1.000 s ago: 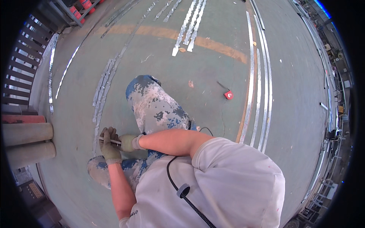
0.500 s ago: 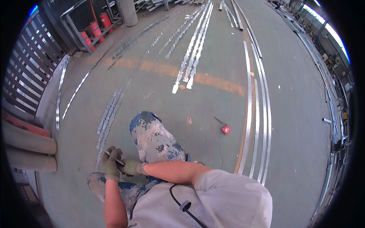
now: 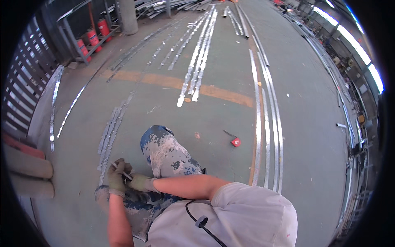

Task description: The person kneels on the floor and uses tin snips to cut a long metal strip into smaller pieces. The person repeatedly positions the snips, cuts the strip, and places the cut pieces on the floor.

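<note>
My left hand (image 3: 117, 178), in an olive-green work glove, is closed round a thin grey rod-like piece (image 3: 127, 176) over my bent left leg. My right hand (image 3: 140, 182), gloved alike, is closed at the lower end of the same piece. Its exact kind is too small to make out, and the fingers partly cover it. Just beyond my left hand, several overlapping dull grey metal strips (image 3: 110, 136) lie on the floor, running away from me. My knee (image 3: 158, 136), in camouflage trousers, rises right of the hands.
A red tape measure (image 3: 235, 142) lies on the floor to the right. Long shiny strips (image 3: 200, 57) stretch ahead, and straight metal lengths (image 3: 267, 136) run along the right. Red fire extinguishers (image 3: 93, 38) stand in a rack at far left, with thick round pipes (image 3: 31, 162) at near left.
The view has swung slightly, so the floor things sit further left. Both hands stay together on the grey piece, with hardly any movement between them.
</note>
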{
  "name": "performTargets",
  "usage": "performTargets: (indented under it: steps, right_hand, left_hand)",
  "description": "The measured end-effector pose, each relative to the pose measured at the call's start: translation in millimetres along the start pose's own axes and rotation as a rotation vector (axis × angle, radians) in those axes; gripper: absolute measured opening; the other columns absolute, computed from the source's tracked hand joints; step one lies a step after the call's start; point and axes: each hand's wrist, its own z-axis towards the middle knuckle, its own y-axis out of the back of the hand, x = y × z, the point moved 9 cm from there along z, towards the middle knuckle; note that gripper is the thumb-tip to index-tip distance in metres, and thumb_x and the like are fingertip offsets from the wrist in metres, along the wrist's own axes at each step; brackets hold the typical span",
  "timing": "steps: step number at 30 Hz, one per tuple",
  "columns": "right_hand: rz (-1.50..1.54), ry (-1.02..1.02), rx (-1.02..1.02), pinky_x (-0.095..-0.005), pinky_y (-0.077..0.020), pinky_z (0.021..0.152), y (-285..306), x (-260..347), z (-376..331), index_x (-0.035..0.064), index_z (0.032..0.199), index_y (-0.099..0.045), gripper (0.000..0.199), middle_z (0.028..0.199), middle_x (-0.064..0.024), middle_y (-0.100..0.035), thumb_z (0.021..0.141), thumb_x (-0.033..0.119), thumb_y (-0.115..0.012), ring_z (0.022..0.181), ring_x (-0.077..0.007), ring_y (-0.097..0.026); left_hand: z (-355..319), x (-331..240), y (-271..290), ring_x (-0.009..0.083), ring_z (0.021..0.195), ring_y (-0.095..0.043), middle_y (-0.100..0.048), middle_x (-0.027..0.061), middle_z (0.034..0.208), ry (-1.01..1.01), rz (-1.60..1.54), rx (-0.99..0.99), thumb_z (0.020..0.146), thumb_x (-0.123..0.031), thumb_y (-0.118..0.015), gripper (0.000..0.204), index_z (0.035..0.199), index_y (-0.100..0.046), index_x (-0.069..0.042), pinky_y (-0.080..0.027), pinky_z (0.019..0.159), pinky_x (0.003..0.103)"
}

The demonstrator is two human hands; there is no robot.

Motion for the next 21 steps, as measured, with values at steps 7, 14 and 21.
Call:
performTargets:
  steps: [7, 14, 21]
  right_hand:
    - [0.016, -0.146, 0.03, -0.0442, -0.0569, 0.083, 46.0, 41.0, 27.3, -0.0009, 0.111, -0.071, 0.037, 0.095, -0.0186, -0.076, 0.087, 0.027, -0.064, 0.088, -0.0338, -0.074]
    - [-0.324, -0.196, -0.053, -0.049, -0.0545, 0.09, 48.8, -60.4, 82.1, 0.0031, 0.114, -0.072, 0.037, 0.106, -0.0253, -0.075, 0.087, 0.027, -0.065, 0.102, -0.0439, -0.071]
    - [0.105, -0.268, 0.049, -0.0451, -0.0519, 0.096, 67.6, 0.9, 60.2, 0.0035, 0.122, -0.071, 0.04, 0.112, -0.0229, -0.074, 0.093, 0.03, -0.063, 0.11, -0.0405, -0.07]
  left_hand:
    - [49.7, -25.8, 3.0, 0.021, 0.084, -0.068, -0.071, 0.0087, 0.092, -0.005, -0.111, 0.034, 0.098, -0.024, -0.075, 0.03, 0.119, -0.066, -0.005, -0.058, 0.076, 0.037]
    - [84.5, 35.0, -6.8, 0.0213, 0.082, -0.068, -0.071, 0.0075, 0.09, 0.233, -0.036, 0.017, 0.094, -0.023, -0.079, 0.03, 0.116, -0.067, -0.006, -0.058, 0.074, 0.037]
    - [107.9, 8.6, -38.8, 0.0181, 0.085, -0.068, -0.071, 0.008, 0.096, 0.218, -0.085, 0.006, 0.1, -0.016, -0.071, 0.03, 0.125, -0.064, -0.002, -0.057, 0.079, 0.032]
